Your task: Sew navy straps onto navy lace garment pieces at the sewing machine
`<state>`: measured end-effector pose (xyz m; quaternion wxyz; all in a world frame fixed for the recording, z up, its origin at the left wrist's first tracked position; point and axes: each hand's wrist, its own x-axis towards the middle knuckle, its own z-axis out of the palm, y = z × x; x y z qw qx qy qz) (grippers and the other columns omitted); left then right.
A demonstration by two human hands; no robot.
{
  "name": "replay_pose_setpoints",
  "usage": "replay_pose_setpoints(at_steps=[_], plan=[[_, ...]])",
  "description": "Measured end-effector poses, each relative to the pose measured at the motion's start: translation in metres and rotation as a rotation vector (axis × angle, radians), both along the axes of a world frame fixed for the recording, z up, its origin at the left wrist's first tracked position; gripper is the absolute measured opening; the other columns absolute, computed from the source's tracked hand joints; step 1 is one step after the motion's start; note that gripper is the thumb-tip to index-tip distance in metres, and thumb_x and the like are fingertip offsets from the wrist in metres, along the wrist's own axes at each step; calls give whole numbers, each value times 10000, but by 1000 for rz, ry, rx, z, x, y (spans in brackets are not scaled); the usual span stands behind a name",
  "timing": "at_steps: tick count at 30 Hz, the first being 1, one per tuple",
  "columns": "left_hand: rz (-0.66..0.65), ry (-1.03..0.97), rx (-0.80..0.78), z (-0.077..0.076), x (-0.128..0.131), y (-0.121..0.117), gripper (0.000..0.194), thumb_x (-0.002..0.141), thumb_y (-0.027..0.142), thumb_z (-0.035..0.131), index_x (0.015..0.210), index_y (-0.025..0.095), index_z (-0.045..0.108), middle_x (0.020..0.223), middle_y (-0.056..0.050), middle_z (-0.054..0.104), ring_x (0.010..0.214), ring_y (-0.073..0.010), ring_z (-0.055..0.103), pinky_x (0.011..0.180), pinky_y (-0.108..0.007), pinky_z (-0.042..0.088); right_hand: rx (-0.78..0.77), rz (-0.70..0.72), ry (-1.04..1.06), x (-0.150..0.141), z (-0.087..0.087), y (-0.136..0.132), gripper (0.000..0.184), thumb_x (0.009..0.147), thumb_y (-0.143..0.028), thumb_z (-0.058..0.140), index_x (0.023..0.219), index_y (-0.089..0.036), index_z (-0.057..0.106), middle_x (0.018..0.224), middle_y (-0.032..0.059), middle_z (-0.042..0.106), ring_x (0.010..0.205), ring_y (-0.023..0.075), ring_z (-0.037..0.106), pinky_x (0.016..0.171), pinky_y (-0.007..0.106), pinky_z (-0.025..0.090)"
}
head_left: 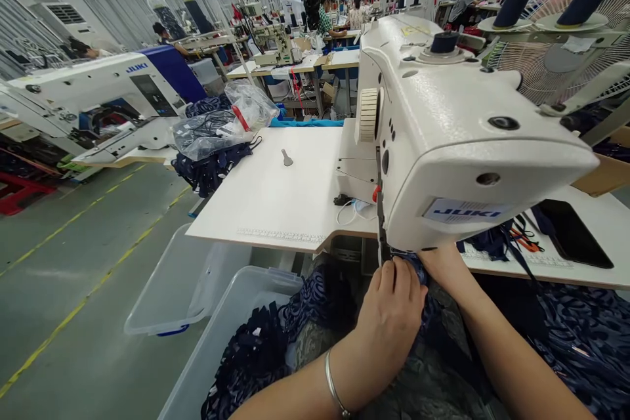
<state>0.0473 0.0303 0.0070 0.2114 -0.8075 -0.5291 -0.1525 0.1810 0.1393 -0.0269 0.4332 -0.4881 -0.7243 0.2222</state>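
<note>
A white sewing machine (pixel 472 144) with a JUKI label stands right in front of me. My left hand (pixel 391 305), with a silver bangle on its wrist, is closed at the front of the machine. Its fingers are bent together over the edge of dark navy patterned fabric (pixel 418 268). My right hand (pixel 440 264) reaches in under the machine head from the right, beside the same fabric. The machine head hides its fingers. The needle area is also out of sight behind the head.
A clear plastic bin (pixel 216 335) with navy strapped pieces (pixel 251 354) stands at lower left. On the white tabletop (pixel 295 190) lies a small metal piece (pixel 286 157). Right of the machine are orange-handled snips (pixel 526 239) and a black phone (pixel 573 233). More navy fabric (pixel 585 335) hangs at right.
</note>
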Motion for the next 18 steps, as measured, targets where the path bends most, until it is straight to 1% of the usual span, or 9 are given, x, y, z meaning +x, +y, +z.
replay_pose_setpoints(at_steps=[3,5,12,16,18], plan=[[-22,-4,-9,-1,-1,0,365,980,297,473,1218,53,605,1165,-121,640,1047,-215,591,898,-324,510,-34,83,8,0,3,0,272,826,-227,490,1002,-205,696,1007,95,747,1088,279,642,965,425,493],[-34,-7,-22,-1,-2,0,369,979,303,479,1226,57,599,1172,-119,635,1050,-216,588,903,-325,509,-46,109,10,-1,5,-1,306,834,-211,465,1024,-204,705,1001,94,750,1074,275,650,953,418,499],[-76,2,0,-3,-4,-1,310,968,245,509,1210,81,610,1169,-113,631,1035,-207,600,891,-332,520,-93,51,74,-2,12,-3,290,789,-241,495,967,-192,718,905,86,756,903,262,687,858,388,531],[-52,0,-9,-3,-3,-1,312,965,255,521,1227,103,601,1187,-102,630,1055,-202,599,906,-334,523,-91,15,75,-3,12,-5,229,798,-237,495,849,-195,714,814,76,745,861,250,683,837,375,535],[-52,-12,-14,-2,-3,0,310,964,260,523,1223,107,603,1189,-95,632,1058,-202,597,900,-333,527,-84,9,76,-2,11,-4,219,795,-235,502,827,-202,716,831,77,748,862,249,683,834,373,537]])
